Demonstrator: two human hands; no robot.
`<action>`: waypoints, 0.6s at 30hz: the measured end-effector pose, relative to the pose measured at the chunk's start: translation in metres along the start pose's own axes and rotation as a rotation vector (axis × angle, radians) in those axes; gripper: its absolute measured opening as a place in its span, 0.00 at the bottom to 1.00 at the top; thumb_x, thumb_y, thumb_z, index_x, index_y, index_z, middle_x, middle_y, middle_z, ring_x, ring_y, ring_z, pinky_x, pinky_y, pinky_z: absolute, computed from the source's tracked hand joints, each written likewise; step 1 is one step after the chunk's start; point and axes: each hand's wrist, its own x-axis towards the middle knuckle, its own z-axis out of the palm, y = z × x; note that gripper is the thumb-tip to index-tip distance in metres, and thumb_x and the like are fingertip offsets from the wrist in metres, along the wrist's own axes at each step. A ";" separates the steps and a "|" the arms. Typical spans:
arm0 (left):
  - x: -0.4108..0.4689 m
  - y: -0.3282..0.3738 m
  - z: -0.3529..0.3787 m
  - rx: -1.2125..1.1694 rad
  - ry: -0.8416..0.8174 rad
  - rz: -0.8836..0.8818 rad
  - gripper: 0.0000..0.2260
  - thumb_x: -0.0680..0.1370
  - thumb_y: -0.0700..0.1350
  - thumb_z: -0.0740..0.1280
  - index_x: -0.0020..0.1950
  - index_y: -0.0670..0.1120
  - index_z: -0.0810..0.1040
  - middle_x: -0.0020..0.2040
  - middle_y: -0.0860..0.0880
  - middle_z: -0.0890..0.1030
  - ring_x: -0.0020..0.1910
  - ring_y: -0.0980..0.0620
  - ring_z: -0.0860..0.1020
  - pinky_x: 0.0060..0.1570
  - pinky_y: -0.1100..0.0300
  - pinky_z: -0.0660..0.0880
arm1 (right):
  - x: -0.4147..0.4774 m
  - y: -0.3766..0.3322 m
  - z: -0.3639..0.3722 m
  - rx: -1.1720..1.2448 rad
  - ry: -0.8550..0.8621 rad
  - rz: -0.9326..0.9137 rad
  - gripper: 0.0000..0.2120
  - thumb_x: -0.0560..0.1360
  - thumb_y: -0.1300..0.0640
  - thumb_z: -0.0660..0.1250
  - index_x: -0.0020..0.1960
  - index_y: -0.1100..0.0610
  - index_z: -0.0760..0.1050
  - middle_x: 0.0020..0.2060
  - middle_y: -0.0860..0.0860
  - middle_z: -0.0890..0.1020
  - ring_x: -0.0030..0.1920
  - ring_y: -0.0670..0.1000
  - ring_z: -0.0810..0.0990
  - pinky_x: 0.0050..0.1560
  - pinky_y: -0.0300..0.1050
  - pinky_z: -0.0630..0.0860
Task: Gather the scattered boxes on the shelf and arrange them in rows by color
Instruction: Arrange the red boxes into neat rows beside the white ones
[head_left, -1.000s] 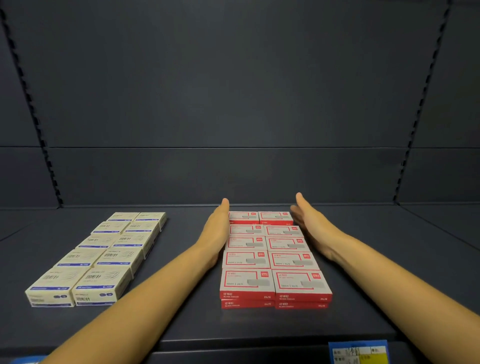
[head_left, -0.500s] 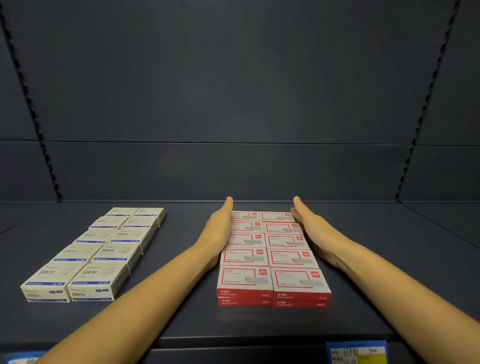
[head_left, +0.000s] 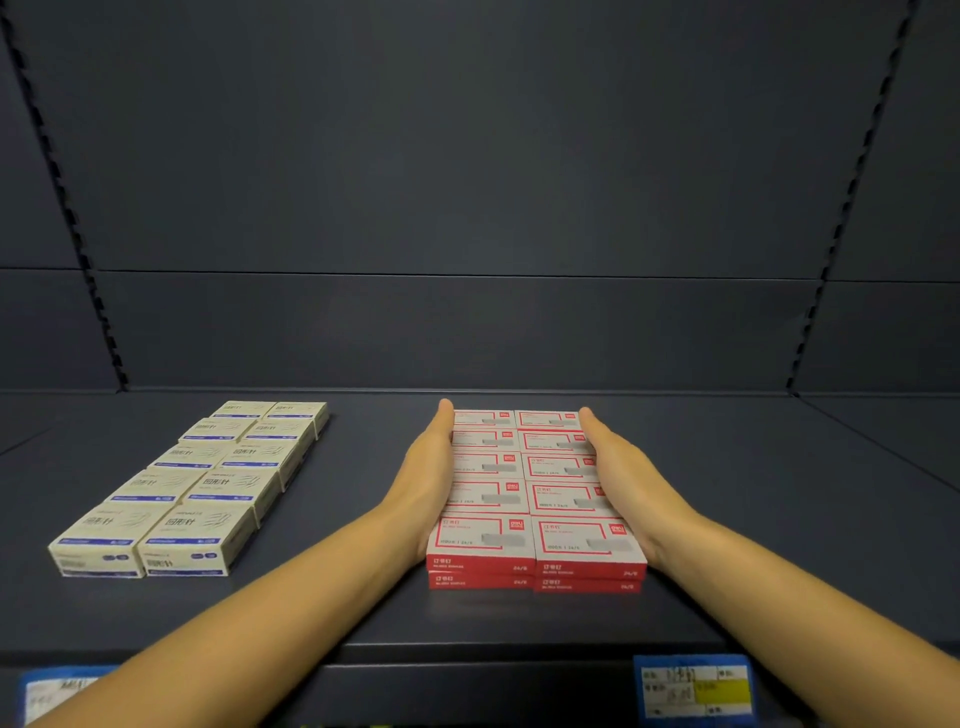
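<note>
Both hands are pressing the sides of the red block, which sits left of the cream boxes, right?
No. In the head view the red block sits right of the cream boxes, not left. The left hand and right hand do press flat against its sides.

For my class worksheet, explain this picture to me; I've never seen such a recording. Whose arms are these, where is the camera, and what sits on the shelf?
No machine here: a person wears a camera on the head, looking forward and down at two bare arms. On the dark shelf lie cream boxes with blue stripes, left, and red-and-white boxes, middle, each in two columns. The left hand and right hand press flat against the red block's sides, fingers straight. Nothing is lifted.
</note>
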 end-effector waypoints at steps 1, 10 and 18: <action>0.000 0.000 0.001 -0.014 0.019 0.014 0.19 0.80 0.57 0.49 0.37 0.51 0.73 0.23 0.56 0.81 0.24 0.57 0.81 0.19 0.66 0.74 | -0.001 -0.001 0.000 0.008 -0.007 -0.002 0.21 0.79 0.42 0.52 0.68 0.50 0.67 0.38 0.50 0.85 0.30 0.49 0.84 0.23 0.37 0.75; -0.007 -0.003 0.023 -0.006 0.072 0.009 0.21 0.81 0.57 0.49 0.36 0.50 0.72 0.22 0.55 0.80 0.23 0.54 0.80 0.17 0.64 0.73 | -0.004 -0.001 -0.021 0.007 0.000 0.022 0.18 0.79 0.41 0.52 0.49 0.51 0.75 0.29 0.48 0.85 0.29 0.49 0.84 0.23 0.38 0.77; -0.012 -0.007 0.055 0.018 0.066 -0.025 0.21 0.80 0.58 0.48 0.38 0.50 0.74 0.27 0.51 0.83 0.26 0.51 0.82 0.21 0.62 0.76 | -0.020 -0.004 -0.050 -0.044 0.033 0.015 0.19 0.78 0.41 0.52 0.49 0.52 0.75 0.28 0.50 0.84 0.27 0.50 0.84 0.22 0.37 0.76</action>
